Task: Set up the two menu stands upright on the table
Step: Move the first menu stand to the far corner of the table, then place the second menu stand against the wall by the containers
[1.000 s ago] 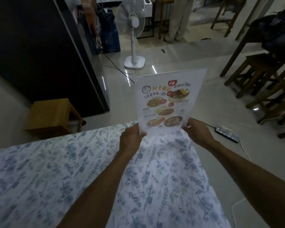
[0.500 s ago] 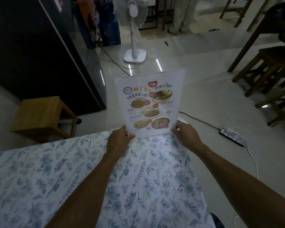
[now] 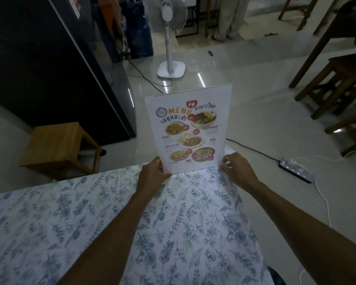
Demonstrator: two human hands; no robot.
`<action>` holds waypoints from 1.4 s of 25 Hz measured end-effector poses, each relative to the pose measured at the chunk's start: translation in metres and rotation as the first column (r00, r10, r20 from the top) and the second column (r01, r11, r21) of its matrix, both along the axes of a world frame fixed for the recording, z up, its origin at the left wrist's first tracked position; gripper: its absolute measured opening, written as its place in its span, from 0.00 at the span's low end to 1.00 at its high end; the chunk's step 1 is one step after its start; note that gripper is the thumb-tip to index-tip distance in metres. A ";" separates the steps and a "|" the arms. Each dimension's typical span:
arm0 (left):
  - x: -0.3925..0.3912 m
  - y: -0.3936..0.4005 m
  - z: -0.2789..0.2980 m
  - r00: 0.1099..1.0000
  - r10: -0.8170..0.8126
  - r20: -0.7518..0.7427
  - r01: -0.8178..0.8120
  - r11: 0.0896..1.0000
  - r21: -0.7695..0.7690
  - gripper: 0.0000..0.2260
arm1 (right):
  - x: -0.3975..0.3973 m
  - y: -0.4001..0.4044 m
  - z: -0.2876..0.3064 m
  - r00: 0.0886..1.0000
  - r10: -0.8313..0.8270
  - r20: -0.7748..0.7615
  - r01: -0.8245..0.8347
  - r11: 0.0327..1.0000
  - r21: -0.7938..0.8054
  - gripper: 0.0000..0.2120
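Observation:
A white menu stand (image 3: pixel 190 128) with food pictures stands upright at the far edge of the table (image 3: pixel 90 223), which is covered in a blue floral cloth. My left hand (image 3: pixel 152 174) grips the stand's lower left corner. My right hand (image 3: pixel 237 169) holds its lower right corner. The stand's base is hidden behind my hands. Only one menu stand is in view.
Beyond the table's far edge is a glossy floor with a white pedestal fan (image 3: pixel 171 38), a wooden stool (image 3: pixel 58 147) at left, dark wooden stools (image 3: pixel 337 83) at right, and a power strip (image 3: pixel 296 170) with cables. A dark cabinet (image 3: pixel 39 58) stands at left.
The menu stand has moved left and lower, coming down to the table's far edge with both hands still on its bottom corners.

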State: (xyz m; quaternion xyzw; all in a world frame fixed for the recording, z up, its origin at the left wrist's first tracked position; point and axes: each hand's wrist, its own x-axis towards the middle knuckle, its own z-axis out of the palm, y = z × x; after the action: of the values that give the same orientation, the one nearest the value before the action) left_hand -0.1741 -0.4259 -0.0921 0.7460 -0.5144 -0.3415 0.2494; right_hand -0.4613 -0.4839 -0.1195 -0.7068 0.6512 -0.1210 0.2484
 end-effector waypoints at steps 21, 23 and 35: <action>0.035 0.143 0.068 0.992 0.026 0.127 -0.008 0.991 -0.136 0.21 | 0.082 0.130 0.070 0.998 0.026 0.061 -0.020 0.996 -0.084 0.16; 0.054 0.175 0.077 0.987 0.008 0.159 0.011 0.992 -0.122 0.19 | 0.107 0.159 0.081 0.996 0.067 0.052 -0.062 0.994 -0.089 0.15; 0.153 0.395 0.105 0.988 -0.085 0.127 0.108 0.976 -0.188 0.11 | 0.278 0.369 0.118 0.978 0.210 0.017 -0.203 0.962 -0.182 0.14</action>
State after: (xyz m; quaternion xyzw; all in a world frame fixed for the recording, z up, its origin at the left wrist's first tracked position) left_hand -0.0209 -0.0310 0.0131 0.7112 -0.5948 -0.2565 0.2734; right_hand -0.1836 -0.1145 -0.0013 -0.7880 0.5557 -0.1654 0.2070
